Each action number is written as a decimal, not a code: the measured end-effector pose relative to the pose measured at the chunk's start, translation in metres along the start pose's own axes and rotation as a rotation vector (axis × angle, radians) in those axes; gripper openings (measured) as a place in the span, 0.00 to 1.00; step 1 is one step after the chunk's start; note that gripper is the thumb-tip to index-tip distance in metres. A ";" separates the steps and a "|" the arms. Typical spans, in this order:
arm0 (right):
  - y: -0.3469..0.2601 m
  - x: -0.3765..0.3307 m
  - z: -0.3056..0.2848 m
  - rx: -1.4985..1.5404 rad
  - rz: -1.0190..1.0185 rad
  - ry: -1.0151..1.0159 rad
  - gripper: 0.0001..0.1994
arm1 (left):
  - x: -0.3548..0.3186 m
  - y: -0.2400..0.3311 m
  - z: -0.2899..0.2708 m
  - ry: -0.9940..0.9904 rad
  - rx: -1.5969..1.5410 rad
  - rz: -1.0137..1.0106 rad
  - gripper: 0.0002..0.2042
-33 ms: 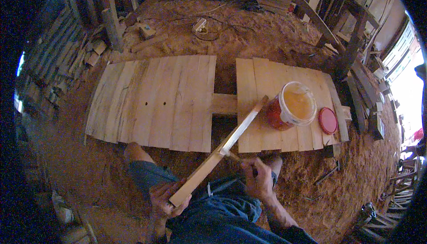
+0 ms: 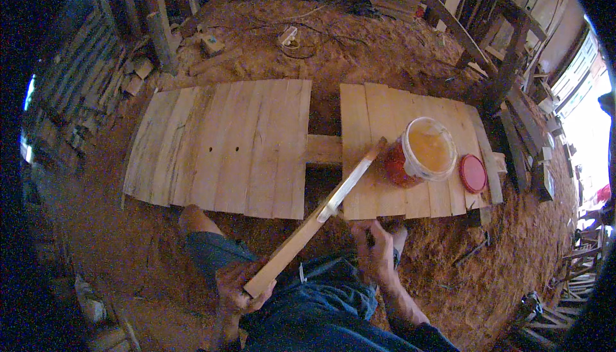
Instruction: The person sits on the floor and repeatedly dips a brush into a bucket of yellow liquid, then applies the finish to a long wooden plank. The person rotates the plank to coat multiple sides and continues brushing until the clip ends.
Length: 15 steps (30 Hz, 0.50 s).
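My left hand [image 2: 244, 286] is closed around the lower end of a narrow wooden strip [image 2: 289, 254], which slants up and away to the right. The strip's far end is over the right board panel, beside a tub [image 2: 405, 159] of yellowish-orange paste. A wet, whitish, shiny coat covers the strip's far half. My right hand [image 2: 375, 246] is closed on the handle of a small brush-like tool [image 2: 338, 214]. Its tip touches the strip near where the coat begins; the tip's exact shape is unclear. A round red lid [image 2: 473, 174] lies right of the tub.
Two panels of light planks, a left panel [image 2: 218, 153] and a right panel [image 2: 359, 192], lie ahead, with a crosspiece [image 2: 324, 149] in the gap between them. A white power strip [image 2: 289, 36] and cables lie on the earth floor beyond. Timber offcuts [image 2: 526, 121] are piled at right.
My right hand and the brush-like tool have shifted slightly up and away, along the strip. The strip and my left hand stay in nearly the same place.
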State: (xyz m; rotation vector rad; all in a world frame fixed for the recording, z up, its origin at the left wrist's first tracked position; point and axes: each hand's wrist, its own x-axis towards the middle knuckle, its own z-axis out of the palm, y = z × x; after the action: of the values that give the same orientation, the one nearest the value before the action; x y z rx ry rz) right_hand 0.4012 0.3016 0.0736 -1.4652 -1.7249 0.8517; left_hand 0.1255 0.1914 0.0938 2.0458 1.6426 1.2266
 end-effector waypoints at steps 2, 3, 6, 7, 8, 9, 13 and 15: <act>0.012 0.025 0.001 -0.035 0.060 0.053 0.07 | -0.007 -0.001 0.002 -0.036 -0.022 -0.108 0.20; 0.018 0.037 0.002 -0.041 0.119 0.071 0.08 | -0.010 -0.002 0.003 -0.085 -0.062 -0.211 0.20; 0.024 0.052 0.000 -0.147 0.178 0.080 0.11 | -0.017 -0.001 0.001 -0.225 -0.174 -0.419 0.20; 0.023 0.051 -0.002 -0.189 0.182 0.069 0.12 | -0.016 0.000 0.001 -0.126 -0.062 -0.236 0.20; 0.019 0.046 -0.003 -0.175 0.177 0.034 0.11 | -0.015 0.000 0.000 -0.040 0.065 -0.099 0.21; 0.014 0.037 -0.007 -0.155 0.177 -0.008 0.10 | -0.012 0.002 0.000 -0.011 0.063 -0.044 0.21; -0.005 0.001 -0.004 -0.360 -0.161 -0.076 0.07 | 0.003 0.007 -0.002 0.019 0.052 -0.016 0.22; -0.011 -0.016 0.004 -0.151 -0.140 -0.095 0.06 | 0.008 0.008 -0.005 0.005 0.047 -0.007 0.22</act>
State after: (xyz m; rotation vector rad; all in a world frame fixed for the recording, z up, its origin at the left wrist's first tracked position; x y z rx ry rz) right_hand 0.3934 0.2838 0.0789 -1.3997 -1.9750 0.7405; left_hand 0.1277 0.1939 0.1056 2.0642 1.6955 1.2021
